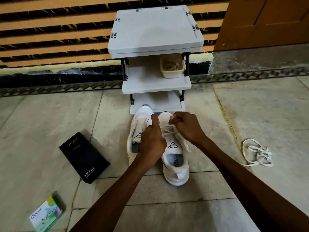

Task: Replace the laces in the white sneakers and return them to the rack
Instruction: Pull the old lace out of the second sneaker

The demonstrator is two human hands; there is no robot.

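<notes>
Two white sneakers stand side by side on the floor, toes toward the grey rack [156, 84]. The left sneaker [137, 124] has no lace in its eyelets. The right sneaker [175, 158] carries a white lace [177, 136] partly threaded, with loose ends over its side. My left hand [153, 141] is closed over the right sneaker's lace, near the tongue. My right hand [185, 125] pinches the lace near the toe end. A loose white lace [258, 153] lies tangled on the floor to the right.
A cream tub [172, 66] of laces sits on the rack's middle shelf. A black phone box [84, 156] lies left of the sneakers, and a small green box [47, 213] at the near left. A wooden door [267, 22] stands at the far right.
</notes>
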